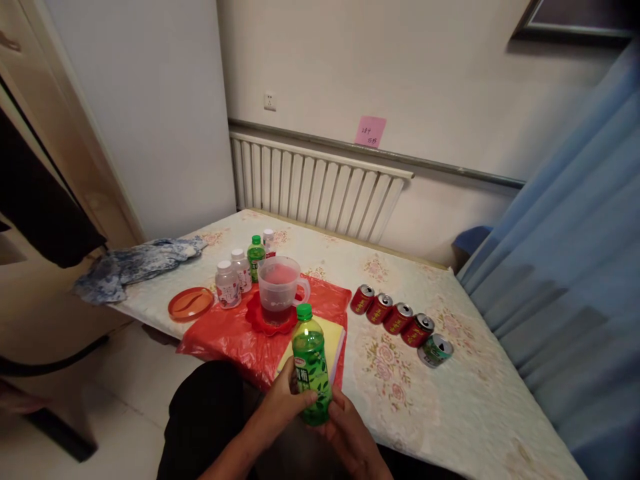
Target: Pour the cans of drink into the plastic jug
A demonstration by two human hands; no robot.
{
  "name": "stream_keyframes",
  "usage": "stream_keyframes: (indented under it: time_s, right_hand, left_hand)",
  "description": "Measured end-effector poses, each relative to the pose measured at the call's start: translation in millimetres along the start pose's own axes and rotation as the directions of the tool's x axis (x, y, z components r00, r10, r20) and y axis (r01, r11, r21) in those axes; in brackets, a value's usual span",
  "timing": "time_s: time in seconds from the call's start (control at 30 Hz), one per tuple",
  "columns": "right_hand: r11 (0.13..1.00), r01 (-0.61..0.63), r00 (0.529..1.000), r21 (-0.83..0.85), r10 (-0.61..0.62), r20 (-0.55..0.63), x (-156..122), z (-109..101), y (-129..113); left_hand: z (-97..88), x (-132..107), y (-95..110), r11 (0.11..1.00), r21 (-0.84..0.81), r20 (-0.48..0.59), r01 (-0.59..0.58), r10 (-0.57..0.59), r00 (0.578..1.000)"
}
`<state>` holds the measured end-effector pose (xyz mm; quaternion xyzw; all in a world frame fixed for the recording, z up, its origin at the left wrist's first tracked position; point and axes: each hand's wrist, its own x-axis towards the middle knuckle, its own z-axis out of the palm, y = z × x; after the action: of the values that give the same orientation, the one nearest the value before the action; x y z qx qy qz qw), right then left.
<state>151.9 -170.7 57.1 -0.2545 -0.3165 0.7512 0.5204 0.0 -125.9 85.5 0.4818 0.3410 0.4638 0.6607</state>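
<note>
Both my hands hold a green plastic drink bottle [311,360] upright, its green cap on, at the table's near edge. My left hand [290,393] wraps round the bottle's left side with the thumb across the label. Low on the right side, my right hand [347,427] grips the bottle near its base. Behind it, a clear plastic jug [278,293] with reddish liquid stands in a red scalloped dish [254,319]. A yellow pad of paper [332,337] lies partly hidden behind the bottle, on a red plastic sheet [220,340].
Several red cans [383,309] and a green can [436,351] stand in a row on the right. Left of the jug are white-capped bottles [229,287], another green bottle [256,253] and an orange lid [191,304]. Crumpled cloth [145,267] lies at the table's left end.
</note>
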Motion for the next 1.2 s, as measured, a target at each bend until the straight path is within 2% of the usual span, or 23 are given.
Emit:
stream_keyframes:
  time_s: [0.23, 0.43, 0.73, 0.9, 1.07, 1.2]
  right_hand:
    - [0.998, -0.019, 1.0, -0.067, 0.019, -0.011, -1.4, -0.4, 1.5]
    - [0.988, -0.028, 1.0, -0.152, 0.025, -0.019, 0.8, 3.6, 0.2]
    - [0.97, -0.002, 0.984, -0.245, -0.041, -0.171, 6.0, -5.5, -1.8]
    - [0.952, 0.038, 0.99, -0.303, -0.076, -0.117, 3.8, 2.9, -7.2]
    - [0.936, 0.084, 0.994, -0.342, -0.101, -0.033, 6.5, 10.9, -2.1]
    - [0.912, 0.115, 0.988, -0.393, -0.144, -0.046, 8.9, 11.3, 3.1]
  left_hand:
    - [-0.8, -1.9, 0.1, 1.0, 0.017, -0.003, 0.002, -0.002, 1.0]
    - [-0.7, -5.4, 10.6, 1.0, 0.002, -0.025, 0.024, -0.024, 0.999]
    - [4.2, -12.0, 21.5, 0.995, -0.062, -0.043, 0.082, -0.084, 0.996]
    - [2.8, -11.5, 16.9, 0.996, -0.047, -0.053, 0.074, -0.076, 0.996]
    - [2.9, -9.4, 5.9, 0.998, 0.003, -0.101, 0.061, -0.06, 0.993]
    - [4.5, -7.7, 2.9, 0.997, 0.026, -0.123, 0.073, -0.069, 0.99]
